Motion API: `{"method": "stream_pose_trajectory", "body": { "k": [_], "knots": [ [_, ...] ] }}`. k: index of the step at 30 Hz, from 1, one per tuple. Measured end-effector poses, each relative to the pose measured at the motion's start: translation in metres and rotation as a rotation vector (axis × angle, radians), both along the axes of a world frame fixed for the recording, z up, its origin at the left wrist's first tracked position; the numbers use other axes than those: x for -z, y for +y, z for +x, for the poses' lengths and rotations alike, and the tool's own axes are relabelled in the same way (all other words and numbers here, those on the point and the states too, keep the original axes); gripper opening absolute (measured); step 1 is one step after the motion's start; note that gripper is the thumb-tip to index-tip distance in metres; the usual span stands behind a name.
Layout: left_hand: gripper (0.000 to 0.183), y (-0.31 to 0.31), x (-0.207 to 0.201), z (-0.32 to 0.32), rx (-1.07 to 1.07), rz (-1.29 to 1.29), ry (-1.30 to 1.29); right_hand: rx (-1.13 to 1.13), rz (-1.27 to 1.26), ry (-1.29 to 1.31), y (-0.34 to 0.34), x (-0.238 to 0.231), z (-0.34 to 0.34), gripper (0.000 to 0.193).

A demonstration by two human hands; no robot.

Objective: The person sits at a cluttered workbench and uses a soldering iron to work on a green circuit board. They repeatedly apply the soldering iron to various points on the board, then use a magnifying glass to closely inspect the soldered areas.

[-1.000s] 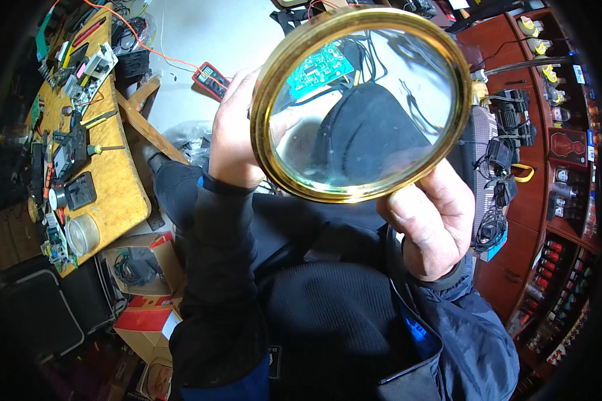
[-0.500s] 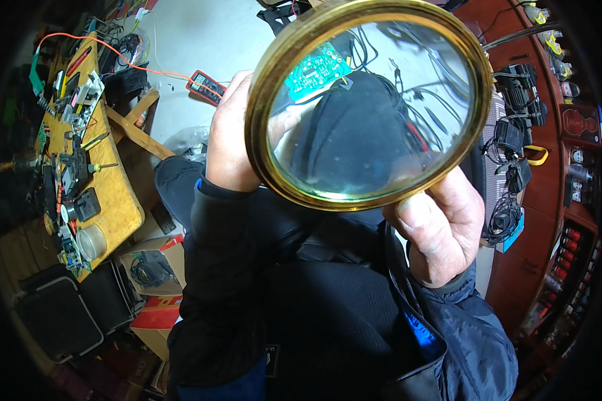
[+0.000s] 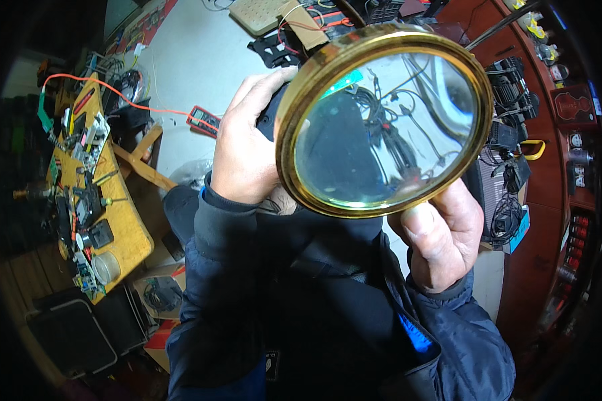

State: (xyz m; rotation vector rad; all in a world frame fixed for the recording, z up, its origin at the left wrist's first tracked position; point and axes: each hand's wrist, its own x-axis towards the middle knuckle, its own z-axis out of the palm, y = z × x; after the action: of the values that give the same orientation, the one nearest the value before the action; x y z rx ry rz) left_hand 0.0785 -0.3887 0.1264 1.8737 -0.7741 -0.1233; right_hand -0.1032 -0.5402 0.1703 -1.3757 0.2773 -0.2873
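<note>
A brass-rimmed magnifying glass fills the upper middle of the head view, its round lens tilted. My right hand pinches its lower rim between thumb and fingers. Behind the glass's left side, my left hand is closed around a green circuit board; a sliver of the board shows through the lens. A black part shows in the left palm, beside the rim. The left fingertips and most of the board are hidden by the magnifying glass.
At left, a yellow wooden board carries tools and electronic parts. A red multimeter lies on the pale floor, with an orange cable running left. Black adapters and cables lie at right beside a reddish-brown cabinet. Cardboard boxes stand lower left.
The magnifying glass has shifted slightly right and down. The circuit board has turned from nearly face-on to a thin green sliver in the lens, and the black part now shows in my left hand.
</note>
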Motion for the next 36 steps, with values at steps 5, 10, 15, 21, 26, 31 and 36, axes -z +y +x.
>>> {"method": "stream_pose_trajectory", "body": {
  "k": [5, 10, 15, 21, 26, 31, 36],
  "knots": [
    [0.068, -0.016, -0.018, 0.001, 0.051, -0.038, -0.011, 0.054, -0.040, -0.069, -0.010, -0.009, -0.002, 0.033],
    [0.066, -0.026, -0.026, 0.002, 0.126, -0.071, -0.126, 0.082, -0.036, -0.070, -0.019, -0.014, -0.005, 0.031],
    [0.069, -0.028, -0.018, -0.003, 0.134, -0.111, -0.184, 0.087, -0.059, -0.062, -0.024, -0.012, -0.009, 0.029],
    [0.072, -0.036, -0.004, -0.001, 0.121, -0.164, -0.163, 0.083, -0.050, -0.078, -0.027, -0.009, -0.010, 0.030],
    [0.072, -0.032, -0.014, -0.003, 0.122, -0.097, -0.170, 0.072, -0.047, -0.083, -0.028, -0.008, -0.010, 0.031],
    [0.071, -0.033, -0.018, -0.004, 0.102, -0.111, -0.101, 0.066, -0.007, -0.088, -0.026, -0.008, -0.009, 0.031],
    [0.067, -0.028, -0.023, -0.007, 0.091, -0.096, -0.106, 0.068, -0.050, -0.111, -0.023, -0.008, -0.009, 0.031]
  ]
}}
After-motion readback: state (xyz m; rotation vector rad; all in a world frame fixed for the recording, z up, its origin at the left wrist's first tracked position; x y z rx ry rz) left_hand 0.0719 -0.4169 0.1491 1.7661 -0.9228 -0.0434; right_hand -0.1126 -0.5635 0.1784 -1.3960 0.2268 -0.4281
